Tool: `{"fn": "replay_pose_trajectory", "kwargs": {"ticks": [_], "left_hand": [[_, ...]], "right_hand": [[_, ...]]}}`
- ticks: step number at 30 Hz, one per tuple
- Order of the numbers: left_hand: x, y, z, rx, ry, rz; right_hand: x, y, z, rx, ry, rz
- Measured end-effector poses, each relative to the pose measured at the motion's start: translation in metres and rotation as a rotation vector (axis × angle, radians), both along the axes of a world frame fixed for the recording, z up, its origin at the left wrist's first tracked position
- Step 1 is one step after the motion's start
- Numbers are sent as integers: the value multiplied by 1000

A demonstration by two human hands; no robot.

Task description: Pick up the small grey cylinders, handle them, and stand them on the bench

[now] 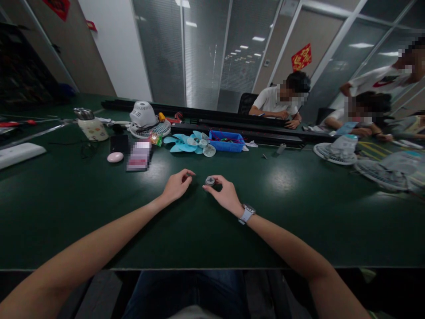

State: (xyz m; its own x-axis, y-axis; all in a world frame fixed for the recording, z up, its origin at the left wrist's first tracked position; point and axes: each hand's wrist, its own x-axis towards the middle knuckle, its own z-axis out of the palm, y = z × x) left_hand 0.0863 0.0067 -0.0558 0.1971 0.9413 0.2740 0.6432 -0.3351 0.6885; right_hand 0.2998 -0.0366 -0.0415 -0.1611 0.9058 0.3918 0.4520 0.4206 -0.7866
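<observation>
My right hand (223, 192) pinched a small round grey part (210, 180) between thumb and fingertips, just above the green table (99, 212), near centre; my left hand (176, 185) sat just left of it, fingers curled on something tiny, too small to identify; far behind lay pale blue fan blades (187, 143) beside a blue bin (227, 141).
</observation>
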Motion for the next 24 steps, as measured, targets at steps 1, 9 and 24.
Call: {"fn": "replay_pose_trajectory", "kwargs": {"ticks": [1,9,24], "left_hand": [[0,0,0,4,1,3],[0,1,0,11,-8,23],[22,-18,13,209,-12,-218]], "right_hand": [[-2,-3,0,-11,-18,22],[28,7,0,26,133,58],[19,4,-4,-126,19,280]]}}
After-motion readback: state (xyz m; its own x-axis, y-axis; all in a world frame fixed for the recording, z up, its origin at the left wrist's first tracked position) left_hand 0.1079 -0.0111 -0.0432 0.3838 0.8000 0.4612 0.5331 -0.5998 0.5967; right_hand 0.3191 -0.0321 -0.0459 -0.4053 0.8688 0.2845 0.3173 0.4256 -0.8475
